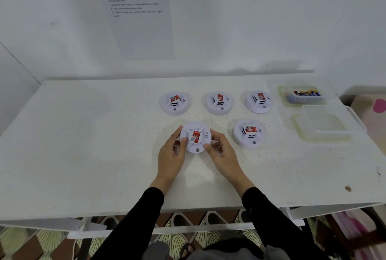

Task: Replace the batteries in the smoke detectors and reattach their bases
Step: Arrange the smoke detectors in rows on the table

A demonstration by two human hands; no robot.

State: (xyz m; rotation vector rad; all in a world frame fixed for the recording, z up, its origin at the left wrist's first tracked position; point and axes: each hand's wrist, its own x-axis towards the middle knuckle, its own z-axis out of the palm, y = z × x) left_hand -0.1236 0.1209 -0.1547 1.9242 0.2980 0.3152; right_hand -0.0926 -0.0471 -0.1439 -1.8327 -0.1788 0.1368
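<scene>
Several white round smoke detectors with red stickers lie on the white table (pixel 83 144). The nearest smoke detector (pixel 195 136) sits in front of me, held between both hands. My left hand (pixel 172 155) grips its left rim, thumb on its top. My right hand (pixel 221 151) grips its right rim, thumb on the front edge. Another detector (pixel 249 133) lies to its right. Three more stand in a back row: left detector (pixel 175 103), middle detector (pixel 219 103), right detector (pixel 259 101).
A clear plastic box with batteries (pixel 304 95) stands at the back right. An empty clear container with its lid (pixel 325 123) lies just in front of it. A printed instruction sheet (pixel 133 8) hangs on the wall behind.
</scene>
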